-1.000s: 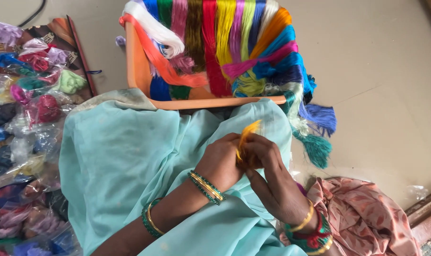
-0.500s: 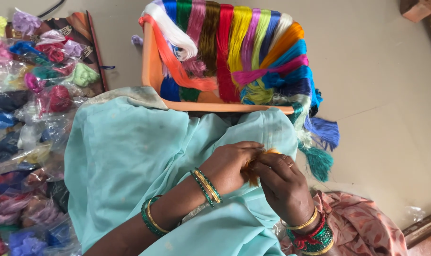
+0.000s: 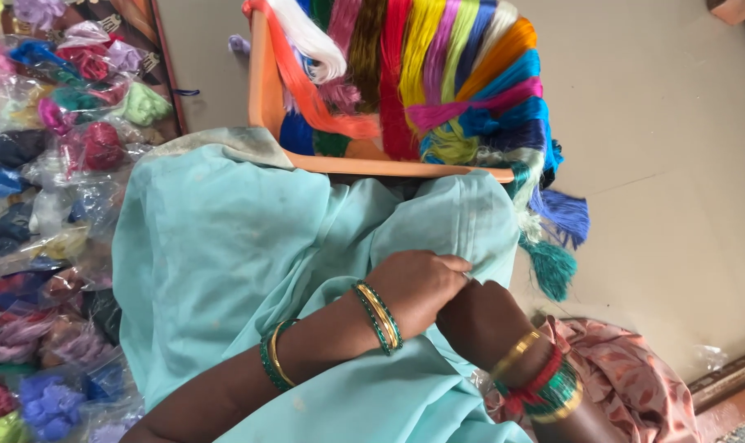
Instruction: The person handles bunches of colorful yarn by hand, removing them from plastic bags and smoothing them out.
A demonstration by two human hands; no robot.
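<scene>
Left hand [image 3: 421,283] curled into a loose fist, knuckles up, resting on the pale turquoise cotton cloth [image 3: 225,246] over the lap. Right hand [image 3: 483,316] closed, tucked under and touching the left; whether either grips anything cannot be told. Cloth smooth, faintly soiled, folds running from lower left toward upper right. Beyond the hands: orange plastic frame [image 3: 266,90] hung with multicoloured thread skeins [image 3: 438,74], strands falling toward the lap. At left, clear bags of coloured thread [image 3: 52,164].
</scene>
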